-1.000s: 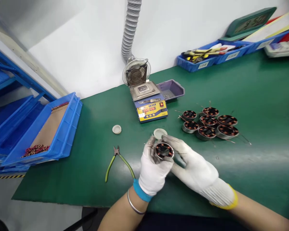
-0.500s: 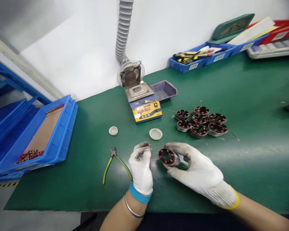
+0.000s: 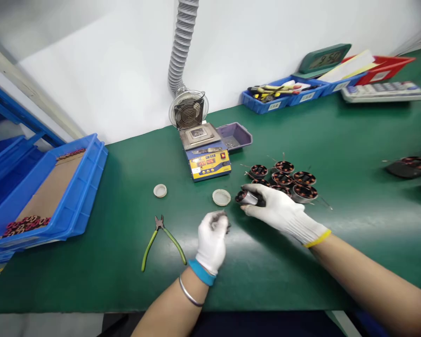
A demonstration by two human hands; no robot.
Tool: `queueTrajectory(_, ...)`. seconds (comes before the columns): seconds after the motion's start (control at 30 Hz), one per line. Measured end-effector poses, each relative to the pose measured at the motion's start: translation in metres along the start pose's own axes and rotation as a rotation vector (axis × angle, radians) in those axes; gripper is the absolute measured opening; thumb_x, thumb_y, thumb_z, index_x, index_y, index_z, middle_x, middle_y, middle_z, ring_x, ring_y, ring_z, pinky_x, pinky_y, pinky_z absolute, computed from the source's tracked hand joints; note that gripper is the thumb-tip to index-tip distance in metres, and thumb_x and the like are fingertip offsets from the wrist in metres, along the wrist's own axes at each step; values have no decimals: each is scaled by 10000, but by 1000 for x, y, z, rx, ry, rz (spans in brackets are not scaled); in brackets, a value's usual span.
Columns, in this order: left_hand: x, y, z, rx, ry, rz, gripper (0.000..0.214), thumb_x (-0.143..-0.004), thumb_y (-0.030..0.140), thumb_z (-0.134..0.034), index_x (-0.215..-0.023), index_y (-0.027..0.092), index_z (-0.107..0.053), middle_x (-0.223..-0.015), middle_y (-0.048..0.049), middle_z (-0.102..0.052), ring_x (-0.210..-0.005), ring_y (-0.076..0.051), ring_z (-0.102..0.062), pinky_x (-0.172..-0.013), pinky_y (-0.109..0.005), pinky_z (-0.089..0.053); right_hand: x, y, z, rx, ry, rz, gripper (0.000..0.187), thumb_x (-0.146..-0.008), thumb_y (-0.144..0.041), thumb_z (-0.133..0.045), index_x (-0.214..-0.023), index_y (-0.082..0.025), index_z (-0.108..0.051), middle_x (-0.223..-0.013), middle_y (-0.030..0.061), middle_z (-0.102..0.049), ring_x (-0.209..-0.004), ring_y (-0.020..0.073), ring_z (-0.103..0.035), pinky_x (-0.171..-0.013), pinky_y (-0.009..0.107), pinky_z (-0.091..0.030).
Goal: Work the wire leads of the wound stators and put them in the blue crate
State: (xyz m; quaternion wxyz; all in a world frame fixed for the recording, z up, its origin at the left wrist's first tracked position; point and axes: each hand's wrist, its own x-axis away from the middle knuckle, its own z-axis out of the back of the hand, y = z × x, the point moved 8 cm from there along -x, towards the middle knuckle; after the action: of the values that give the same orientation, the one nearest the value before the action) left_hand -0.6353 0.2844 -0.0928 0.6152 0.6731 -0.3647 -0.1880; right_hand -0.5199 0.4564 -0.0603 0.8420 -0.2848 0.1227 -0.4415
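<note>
Stator (image 3: 250, 198) in the right hand (image 3: 275, 201), lying tilted on its side with its coil face turned left, just in front of the other stators (image 3: 304, 178). The right grip is closed around its metal wall. The left hand (image 3: 211, 241) is apart from it, fingers curled; whether they pinch anything, I cannot tell. The step in hand looks like handling one stator between the hands and the group. From this pose, setting it down would call for turning the face up and finding room beside the group, with the leads (image 3: 324, 202) kept clear.

The right hand partly hides the nearest stators, and those leads splay outward where they could snag. The larger dish (image 3: 221, 197) sits just left of the held stator, the smaller dish (image 3: 160, 190) farther left, with open cutters (image 3: 159, 224) on the surface (image 3: 112, 281) below it. Behind stand the solder pot (image 3: 210, 166) and purple tray (image 3: 247, 137), out of the hands' way; the blue bin (image 3: 87, 196) is well left.
</note>
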Motion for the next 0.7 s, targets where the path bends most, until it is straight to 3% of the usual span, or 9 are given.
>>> queueTrajectory(0.13,9,5,-19,-323,-167,-76,294,-892,216,-692,-1176,148,-723,-1097,-128,-792,-914,-206,-730,-884,-354,-600,-7,-15,-2,160,-119,-64,635,-751,-418,-715,-1377,-313,-709,-1238,83,-791,-1115,379,-745,-852,456,-583)
queueTrajectory(0.33,9,0,-22,-412,-211,-86,300,-891,232,-704,-1178,148,-726,-1170,-137,-789,-1027,-254,-748,-974,-421,-605,-13,-30,-1,247,-171,-59,492,-758,-447,-691,-1229,-325,-768,-1139,75,-792,-1036,379,-747,-771,430,-533)
queueTrajectory(0.47,9,-3,-23,-469,-228,-122,323,-895,248,-705,-1198,141,-727,-1181,-141,-782,-1033,-252,-752,-997,-421,-610,-13,-30,5,255,-127,-50,527,-808,-477,-673,-1307,-317,-732,-1162,76,-776,-994,357,-739,-744,400,-518)
queueTrajectory(0.53,9,-2,-24,-481,-235,-141,335,-896,258,-706,-1204,130,-730,-1183,-152,-777,-1024,-252,-756,-1001,-413,-611,-13,-37,15,275,2,60,537,-854,-479,-653,-1347,-274,-709,-1198,106,-751,-962,332,-725,-736,377,-504)
queueTrajectory(0.6,10,-2,-25,-505,-240,-143,333,-891,263,-709,-1199,140,-734,-1177,-142,-776,-1011,-249,-761,-992,-402,-617,-11,-53,23,369,143,283,474,-892,-443,-635,-1306,-228,-722,-1202,138,-722,-938,310,-695,-722,363,-476)
queueTrajectory(0.7,10,-1,-26,-542,-251,-149,335,-883,279,-713,-1192,153,-736,-1163,-133,-777,-1004,-256,-763,-976,-409,-627,-6,-70,12,637,179,567,344,-931,-307,-596,-1222,-207,-749,-1156,158,-710,-914,301,-652,-705,368,-415)
